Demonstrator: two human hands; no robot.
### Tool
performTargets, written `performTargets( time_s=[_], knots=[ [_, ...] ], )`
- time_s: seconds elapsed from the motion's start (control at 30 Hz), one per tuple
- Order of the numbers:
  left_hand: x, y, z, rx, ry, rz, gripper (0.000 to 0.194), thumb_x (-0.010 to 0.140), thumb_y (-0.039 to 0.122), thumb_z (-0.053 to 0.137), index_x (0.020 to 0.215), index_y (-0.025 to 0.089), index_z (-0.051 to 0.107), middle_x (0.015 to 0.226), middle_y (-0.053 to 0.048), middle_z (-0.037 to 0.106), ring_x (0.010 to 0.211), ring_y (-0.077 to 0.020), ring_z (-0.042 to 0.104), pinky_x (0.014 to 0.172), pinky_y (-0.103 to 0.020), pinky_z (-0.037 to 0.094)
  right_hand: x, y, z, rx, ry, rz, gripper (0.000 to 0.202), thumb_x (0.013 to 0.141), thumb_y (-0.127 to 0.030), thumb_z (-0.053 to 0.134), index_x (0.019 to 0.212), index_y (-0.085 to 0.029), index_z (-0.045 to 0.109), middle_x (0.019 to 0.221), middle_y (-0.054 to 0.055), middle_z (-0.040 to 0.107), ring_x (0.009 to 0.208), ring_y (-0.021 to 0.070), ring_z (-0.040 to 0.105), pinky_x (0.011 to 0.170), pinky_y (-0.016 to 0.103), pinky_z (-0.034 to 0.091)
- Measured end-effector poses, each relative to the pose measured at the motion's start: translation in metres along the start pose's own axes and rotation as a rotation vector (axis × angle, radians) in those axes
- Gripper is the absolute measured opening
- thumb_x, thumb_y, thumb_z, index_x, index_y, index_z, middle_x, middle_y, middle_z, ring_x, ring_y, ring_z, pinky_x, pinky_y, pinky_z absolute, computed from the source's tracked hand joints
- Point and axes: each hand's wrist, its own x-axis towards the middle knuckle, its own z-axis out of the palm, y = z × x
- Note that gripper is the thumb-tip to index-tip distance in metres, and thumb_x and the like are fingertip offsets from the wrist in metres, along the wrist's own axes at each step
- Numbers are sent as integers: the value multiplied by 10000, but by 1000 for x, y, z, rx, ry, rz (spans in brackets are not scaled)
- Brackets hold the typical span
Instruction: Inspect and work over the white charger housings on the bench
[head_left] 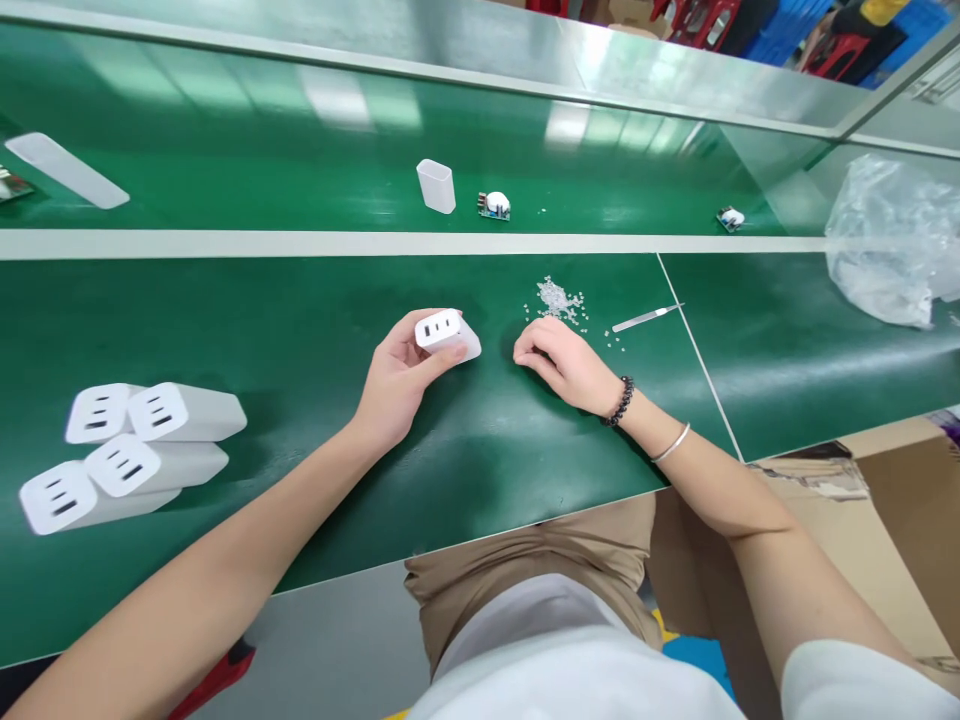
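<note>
My left hand (pixel 397 385) is closed around a white charger (pixel 441 328), with its face of three port slots turned up towards me. To the right, apart from the charger, my right hand (pixel 566 365) rests by the bench with its fingers curled in and pressed together. Whatever those fingertips may hold is hidden or too small to make out. Just beyond them lies a small heap of tiny see-through pieces (pixel 555 297), some scattered around it. A pair of tweezers or similar slim metal tool (pixel 643 319) lies right of the heap.
Several white chargers (pixel 187 410) lie grouped at the left of the green bench (pixel 300 300). Behind the pale strip (pixel 300 243) stand an empty white housing (pixel 437 187) and a small circuit board (pixel 495 206). A plastic bag (pixel 885 250) sits far right, above a cardboard box (pixel 892 520).
</note>
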Motion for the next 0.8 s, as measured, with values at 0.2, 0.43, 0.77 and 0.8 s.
performTargets(
  time_s=[0.2,0.43,0.77,0.8],
  knots=[
    [-16,-1,22,272,23,64,306,676,308,839,804,174,596,760,20,585,722,-126,552,649,-234,484,6,-29,20,633,269,266,242,875,-423,677,823,-191,629,759,-5,590,679,125,516,668,278,460],
    [-36,1,46,327,87,90,340,716,269,777,691,185,448,639,57,454,573,-69,413,497,-194,352,0,-45,24,819,331,298,150,862,-329,714,822,-195,660,765,-10,602,659,109,526,621,260,461],
    [-36,0,46,294,108,130,343,747,269,770,693,181,443,646,54,444,555,-57,394,475,-197,319,-4,-57,34,696,435,307,105,896,-302,674,850,-218,634,818,3,598,749,130,576,694,279,521],
    [-36,0,46,292,110,134,340,744,268,771,693,181,446,646,54,445,553,-56,395,471,-197,317,-4,-58,35,687,443,301,99,903,-295,668,857,-215,632,821,3,597,756,128,578,699,276,523]
  ],
)
